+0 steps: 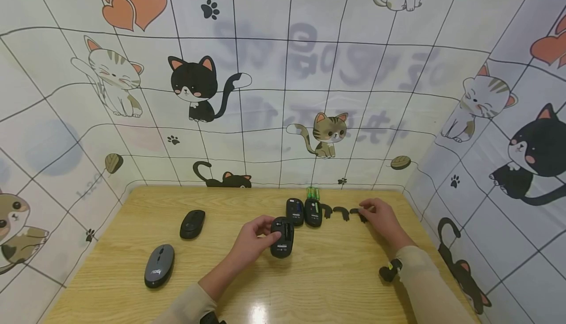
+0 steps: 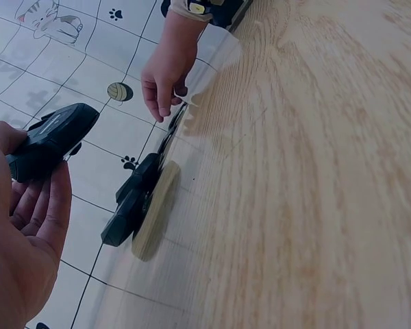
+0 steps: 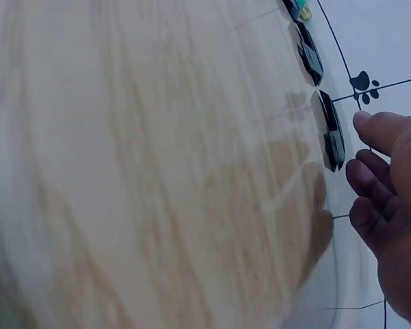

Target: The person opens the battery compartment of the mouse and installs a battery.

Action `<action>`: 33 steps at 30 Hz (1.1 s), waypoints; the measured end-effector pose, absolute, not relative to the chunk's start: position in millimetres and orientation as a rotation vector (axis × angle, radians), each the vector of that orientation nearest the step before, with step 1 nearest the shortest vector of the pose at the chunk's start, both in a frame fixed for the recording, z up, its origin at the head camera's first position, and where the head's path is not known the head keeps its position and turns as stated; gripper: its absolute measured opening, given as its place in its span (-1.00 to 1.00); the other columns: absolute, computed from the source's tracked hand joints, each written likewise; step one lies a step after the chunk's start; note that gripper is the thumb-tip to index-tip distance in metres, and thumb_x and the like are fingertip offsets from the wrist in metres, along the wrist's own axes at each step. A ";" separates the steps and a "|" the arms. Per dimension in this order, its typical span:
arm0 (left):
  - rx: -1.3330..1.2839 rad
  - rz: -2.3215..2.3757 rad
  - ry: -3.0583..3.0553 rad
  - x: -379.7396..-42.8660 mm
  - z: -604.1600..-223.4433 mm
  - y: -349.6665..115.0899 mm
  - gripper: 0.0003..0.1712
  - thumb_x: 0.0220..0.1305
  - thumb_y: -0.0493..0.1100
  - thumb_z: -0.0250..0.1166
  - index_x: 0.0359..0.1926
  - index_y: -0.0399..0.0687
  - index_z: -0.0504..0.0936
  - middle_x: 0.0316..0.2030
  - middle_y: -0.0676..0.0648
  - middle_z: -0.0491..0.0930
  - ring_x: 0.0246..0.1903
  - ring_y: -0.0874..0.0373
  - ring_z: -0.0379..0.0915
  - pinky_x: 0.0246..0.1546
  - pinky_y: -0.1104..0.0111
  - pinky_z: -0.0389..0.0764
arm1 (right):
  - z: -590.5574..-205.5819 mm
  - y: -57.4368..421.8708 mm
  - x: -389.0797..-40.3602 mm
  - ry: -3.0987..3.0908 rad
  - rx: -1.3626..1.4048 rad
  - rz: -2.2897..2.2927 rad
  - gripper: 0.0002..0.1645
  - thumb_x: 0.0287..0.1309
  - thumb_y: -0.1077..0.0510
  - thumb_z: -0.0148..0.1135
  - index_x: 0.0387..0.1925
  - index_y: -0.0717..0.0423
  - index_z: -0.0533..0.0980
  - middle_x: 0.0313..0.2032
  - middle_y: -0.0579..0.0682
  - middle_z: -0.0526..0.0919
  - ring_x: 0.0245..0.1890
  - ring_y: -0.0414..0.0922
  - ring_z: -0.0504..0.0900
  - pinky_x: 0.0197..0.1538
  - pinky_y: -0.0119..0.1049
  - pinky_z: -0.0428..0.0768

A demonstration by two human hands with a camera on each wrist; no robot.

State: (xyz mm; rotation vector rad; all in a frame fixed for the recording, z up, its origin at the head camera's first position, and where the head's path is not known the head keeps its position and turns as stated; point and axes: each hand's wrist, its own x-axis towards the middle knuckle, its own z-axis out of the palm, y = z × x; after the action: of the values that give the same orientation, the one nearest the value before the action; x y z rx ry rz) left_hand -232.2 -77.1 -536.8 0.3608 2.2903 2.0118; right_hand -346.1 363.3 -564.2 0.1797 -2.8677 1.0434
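Note:
My left hand (image 1: 252, 243) holds a black computer mouse (image 1: 282, 238) with its underside showing and the battery slot uncovered. The left wrist view shows the same mouse (image 2: 55, 137) between thumb and fingers, off the tabletop. My right hand (image 1: 382, 218) is over the rightmost of three small black curved covers (image 1: 357, 213), fingertips close to it. In the right wrist view the right hand's fingers (image 3: 373, 185) are loosely bent beside a black cover (image 3: 333, 133), with no held thing visible. Whether they touch it I cannot tell.
Two more black mice lie underside up, one (image 1: 295, 212) beside another (image 1: 313, 213). Green batteries (image 1: 313, 193) stand behind them. At left, a black mouse (image 1: 192, 224) and a grey mouse (image 1: 159, 266) rest on the wooden table (image 1: 327, 284). A cat-patterned cloth (image 1: 265, 142) encloses the table.

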 end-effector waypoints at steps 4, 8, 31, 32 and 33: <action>0.367 2.013 2.290 -232.7 -536.8 -76.9 -0.64 0.43 -0.21 0.54 0.19 -0.10 0.76 -0.14 -0.07 0.73 -0.13 0.04 0.64 -0.16 0.36 0.71 | -564.0 359.9 -348.1 -2.839 0.179 1.047 -0.72 0.57 0.19 0.35 0.16 0.27 0.69 0.00 0.18 0.69 -0.10 0.06 0.68 -0.11 -0.11 0.67; 0.373 2.014 2.291 -233.2 -537.1 -77.0 -0.65 0.42 -0.21 0.54 0.18 -0.11 0.76 -0.14 -0.07 0.74 -0.14 0.04 0.65 -0.16 0.37 0.72 | -563.4 355.2 -350.9 -2.829 0.181 1.056 -0.72 0.57 0.19 0.36 0.16 0.26 0.70 -0.01 0.18 0.69 -0.11 0.06 0.68 -0.14 -0.14 0.66; 0.391 2.007 2.286 -231.7 -536.0 -75.0 -0.64 0.44 -0.20 0.53 0.20 -0.10 0.76 -0.13 -0.07 0.74 -0.14 0.04 0.64 -0.15 0.36 0.70 | -543.9 288.2 -380.4 -2.896 0.398 1.090 -0.54 0.57 0.11 0.39 0.30 0.32 0.62 0.00 0.18 0.71 -0.09 0.07 0.72 -0.13 -0.09 0.75; 0.392 2.004 2.289 -231.7 -536.1 -74.9 -0.65 0.44 -0.20 0.53 0.20 -0.10 0.76 -0.13 -0.07 0.74 -0.14 0.04 0.64 -0.15 0.36 0.70 | -542.9 284.4 -382.4 -2.914 0.411 1.082 -0.52 0.57 0.10 0.38 0.32 0.31 0.60 0.01 0.19 0.71 -0.08 0.07 0.72 -0.11 -0.07 0.76; 0.393 2.004 2.289 -231.7 -536.1 -74.8 -0.65 0.44 -0.20 0.53 0.20 -0.10 0.76 -0.13 -0.07 0.74 -0.14 0.04 0.64 -0.15 0.36 0.70 | -542.4 280.9 -384.3 -2.934 0.425 1.076 -0.49 0.58 0.08 0.37 0.35 0.30 0.59 0.02 0.19 0.71 -0.08 0.08 0.73 -0.12 -0.05 0.76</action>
State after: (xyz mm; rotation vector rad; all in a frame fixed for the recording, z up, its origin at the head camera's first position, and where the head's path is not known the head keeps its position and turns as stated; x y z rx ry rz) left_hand -231.7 -74.8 -536.1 0.3930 2.2893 2.0036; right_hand -384.3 280.9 -542.4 0.4254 -2.9338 1.0762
